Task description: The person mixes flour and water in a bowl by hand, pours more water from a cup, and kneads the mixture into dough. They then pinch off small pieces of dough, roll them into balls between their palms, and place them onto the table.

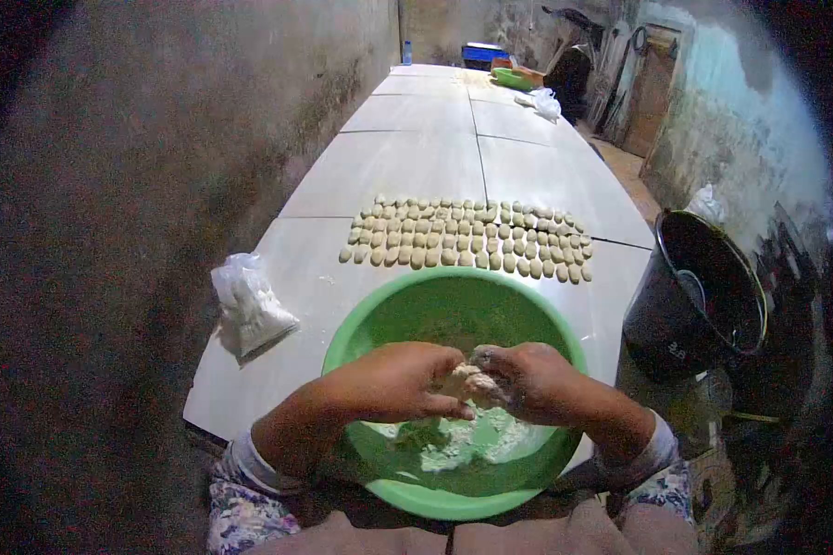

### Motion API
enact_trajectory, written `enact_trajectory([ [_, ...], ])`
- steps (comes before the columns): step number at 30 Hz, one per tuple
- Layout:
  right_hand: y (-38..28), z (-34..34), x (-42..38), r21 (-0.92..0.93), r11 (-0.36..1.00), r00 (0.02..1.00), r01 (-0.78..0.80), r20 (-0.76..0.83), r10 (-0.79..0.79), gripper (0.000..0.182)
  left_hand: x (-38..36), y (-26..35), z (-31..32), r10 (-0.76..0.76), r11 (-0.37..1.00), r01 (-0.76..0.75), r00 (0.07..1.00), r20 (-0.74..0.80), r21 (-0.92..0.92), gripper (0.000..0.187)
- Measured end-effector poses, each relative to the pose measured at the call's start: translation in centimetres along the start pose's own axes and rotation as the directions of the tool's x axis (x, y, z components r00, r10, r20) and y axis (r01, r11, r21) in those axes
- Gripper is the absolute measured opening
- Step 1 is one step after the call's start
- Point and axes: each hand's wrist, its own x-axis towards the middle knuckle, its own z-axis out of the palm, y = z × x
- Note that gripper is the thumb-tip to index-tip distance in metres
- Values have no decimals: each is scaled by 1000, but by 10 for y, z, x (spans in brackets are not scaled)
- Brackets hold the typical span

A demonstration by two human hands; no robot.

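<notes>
Over a wide green basin (pixel 352 333), my two hands meet around a small pale lump of dough (pixel 475 377). My left hand (pixel 400 377) comes in from the left with its thumb and fingers curled on the lump. From the other side my right hand (pixel 539 381) pinches it, its fingertips dusted white. White flour (pixel 458 446) is scattered across the bottom of the basin beneath them. Just beyond the rim lie rows of small oval dough pieces (pixel 463 231) on the table. My fingers partly hide the lump.
A plastic bag of white powder (pixel 253 303) stands on the long white table (pixel 416 157) at left. To the right is a black bucket (pixel 662 314). At the far end, a person in dark clothing (pixel 569 79) is beside another green basin (pixel 512 80). A wall (pixel 204 139) runs along the left.
</notes>
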Motion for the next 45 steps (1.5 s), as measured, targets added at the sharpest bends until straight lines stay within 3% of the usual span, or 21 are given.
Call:
enact_trajectory([
  [1, 5, 4, 0, 44, 995, 996, 87, -11, -86, 34, -1, 1, 1, -29, 998, 28, 999, 25, 50, 50],
  [2, 13, 10, 1, 244, 948, 978, 203, -86, -188, 40, -3, 3, 2, -57, 998, 57, 998, -15, 38, 43],
  [3, 17, 13, 2, 248, 947, 979, 204, -78, -190, 40, -4, 1, 3, -63, 998, 63, 998, -16, 31, 43],
  [5, 21, 17, 6, 284, 857, 903, 430, -131, -410, 39, -6, -3, 4, -59, 995, 63, 997, -52, 78, 38],
  [6, 21, 24, 15, 566, 805, 970, 176, 42, -241, 36, -6, -5, 5, -37, 993, 39, 999, -23, 114, 33],
  [9, 12, 12, 7, 419, 903, 981, 98, 113, -159, 30, -9, -11, 7, 44, 990, -34, 997, -67, 138, 32],
  [10, 9, 9, 7, 177, 977, 990, 117, 62, -130, 27, -8, -11, 7, 17, 994, -12, 999, -40, 113, 31],
  [11, 7, 6, 5, 177, 976, 989, 123, 60, -135, 27, -9, -9, 5, 14, 993, -9, 999, -42, 117, 31],
  [14, -4, -5, 3, -176, 978, 994, 108, 17, -106, 23, -10, -4, 1, -18, 999, 17, 999, 31, 36, 31],
  [19, 14, -2, 6, 50, 998, 997, 49, 57, -51, 36, -11, -3, 8, 56, 998, -55, 996, -76, 13, 38],
  [21, 25, 7, 11, 295, 867, 910, 401, -16, -415, 38, -12, 3, 8, 123, 992, -115, 977, -174, 54, 47],
  [22, 25, 8, 10, 295, 868, 911, 399, -18, -413, 38, -13, 7, 6, 117, 993, -112, 981, -153, 42, 51],
  [26, 25, 12, 9, 589, 767, 920, 252, 101, -380, 30, -12, 9, 10, 92, 995, -81, 965, -247, 52, 38],
  [30, 26, 15, 11, 593, 799, 967, 97, 135, -218, 26, -13, 10, 15, 40, 999, -30, 968, -249, 46, 32],
  [33, 34, 21, 13, 908, 368, 976, -199, 216, -5, 22, -16, 10, 16, 56, 994, -39, 984, -169, 100, 32],
  [34, 8, -4, 5, 336, 941, 997, -31, 79, 5, 22, -16, 8, 16, 50, 991, -26, 981, -186, 131, 37],
  [35, 11, -2, 4, 334, 942, 997, -31, 79, 5, 22, -18, 9, 14, 51, 991, -27, 981, -187, 131, 37],
  [37, 25, 8, 5, 637, 760, 991, 127, -55, -120, 23, -21, 10, 10, -38, 999, 39, 990, -137, 5, 40],
  [39, 30, 9, 10, 684, 728, 997, 50, 9, -76, 27, -21, 8, 10, -27, 999, 32, 992, -123, 35, 40],
  [43, 34, 11, 16, 750, 636, 981, 182, -91, -174, 26, -20, 3, 7, 43, 998, -41, 998, -36, 44, 38],
  [45, 35, 16, 16, 866, 465, 982, 186, -146, -120, 27, -21, 5, 5, -23, 1000, 25, 991, 132, -17, 38],
])
